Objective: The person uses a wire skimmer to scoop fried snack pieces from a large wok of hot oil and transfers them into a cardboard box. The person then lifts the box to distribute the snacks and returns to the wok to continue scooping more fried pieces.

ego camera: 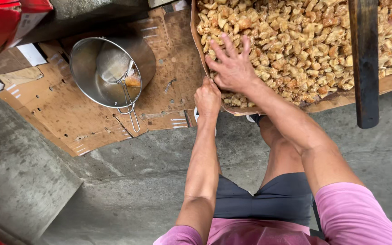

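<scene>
A large heap of golden-brown fried crispy pieces (305, 41) lies on a brown cardboard sheet (386, 84) at the upper right. My right hand (232, 66) rests flat on the near left part of the heap, fingers spread. My left hand (207, 97) is closed on the curled front-left edge of the cardboard sheet, just below the right hand.
A steel pot (112, 68) with a wire-mesh strainer (119, 72) in it stands on flattened cardboard (69, 118) on the concrete floor at left. A dark wooden post (364, 59) crosses the heap at right. A red bag (1, 22) sits at the top left.
</scene>
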